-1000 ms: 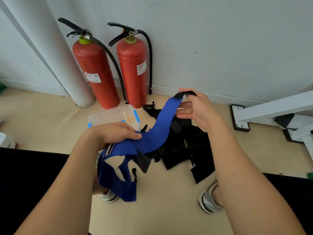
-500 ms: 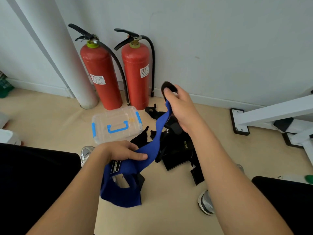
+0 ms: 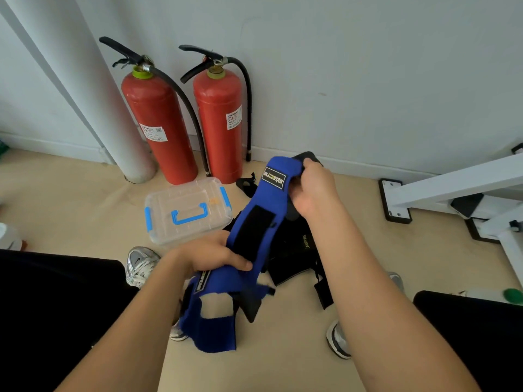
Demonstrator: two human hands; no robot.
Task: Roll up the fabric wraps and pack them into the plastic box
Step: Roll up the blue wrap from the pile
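Observation:
A blue fabric wrap (image 3: 249,230) with a black velcro strip and a logo patch is stretched between my hands above the floor. My right hand (image 3: 314,190) grips its upper end, which is folded over at the top. My left hand (image 3: 215,257) holds the wrap lower down, and the loose lower part hangs below it. A pile of black wraps (image 3: 294,250) lies on the floor behind. The clear plastic box (image 3: 158,205), lid on with blue handle and latches, sits on the floor to the left of the wrap.
Two red fire extinguishers (image 3: 158,120) stand against the wall behind the box, beside a white column (image 3: 85,89). A white metal frame (image 3: 452,190) with black feet is at the right. My shoes (image 3: 141,264) and dark trouser legs flank the pile.
My right hand has folded the wrap's top end over, so the logo patch and velcro strip now face me. My left hand has shifted slightly right along the wrap.

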